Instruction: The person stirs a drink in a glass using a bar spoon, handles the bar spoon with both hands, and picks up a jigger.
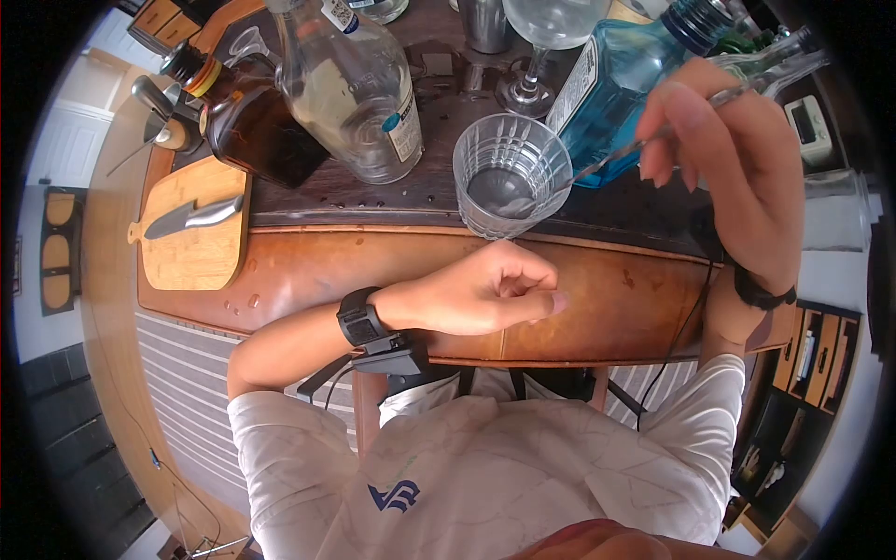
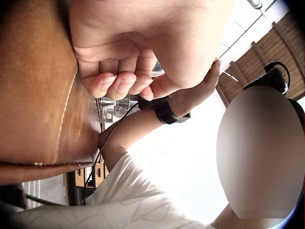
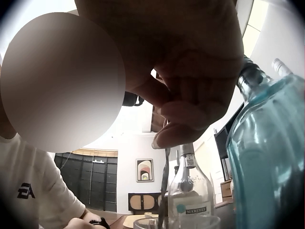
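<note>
My right hand [image 1: 737, 173] is raised at the right and pinches a long bar spoon [image 1: 609, 158] with a twisted stem. The spoon slants down into a cut-glass tumbler [image 1: 469, 182], its bowl low inside near some clear contents. In the right wrist view the stem [image 3: 165, 186] hangs from the fingertips down to the glass rim [image 3: 198, 220]. A blue bottle [image 1: 597, 103] stands just behind the glass, close beside the right hand. My left hand [image 1: 476, 291] rests at the leather-covered table edge [image 1: 597, 308], in front of the glass, fingers loosely curled around nothing.
A clear bottle [image 1: 350, 103] and a dark brown bottle [image 1: 257, 131] stand left of the glass. On a wooden board [image 1: 191, 257] at the far left lies a knife [image 1: 191, 218]. A stemmed glass [image 1: 537, 70] and a metal cup [image 1: 483, 23] stand behind. Water drops dot the tabletop.
</note>
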